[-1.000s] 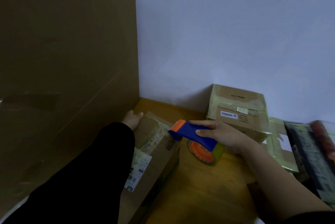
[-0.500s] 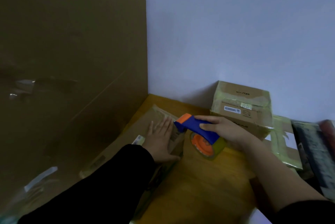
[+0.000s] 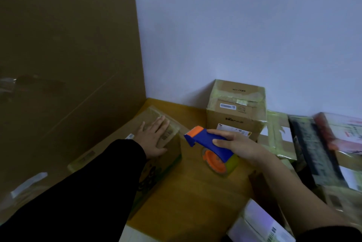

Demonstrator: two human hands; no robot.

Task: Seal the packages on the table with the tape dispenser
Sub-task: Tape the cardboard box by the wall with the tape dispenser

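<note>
Whereas a second ago the left hand (image 3: pixel 153 140) curled over the far edge of the box (image 3: pixel 172 151), it now lies flat on the box's top. Its fingers (image 3: pixel 156 124) are straight and spread, holding nothing and pressing down. That box sits at the left of the tabletop (image 3: pixel 195 192), beside the tall cardboard sheet (image 3: pixel 68 46). The right hand (image 3: pixel 241 145) has barely shifted. Its fingers (image 3: pixel 217 133) wrap round the blue handle of the dispenser (image 3: pixel 203 138), which hangs just right of the box with its orange nose pointing at it. Whether the tape roll (image 3: pixel 217 163) touches the tabletop I cannot tell. I judge the box is now steadied and the tape run can begin. No fresh strip shows on it, though the light is dim.

As for writing, the far box (image 3: pixel 235 122) by the wall carries a barcode sticker (image 3: pixel 227 106), a white label lower down and some print, all too small to read. Dark print on the left box's near side is unreadable too. Flat packages (image 3: pixel 278 136) lie to the right, and a white label (image 3: pixel 272 230) with a barcode sits at the near right.
</note>
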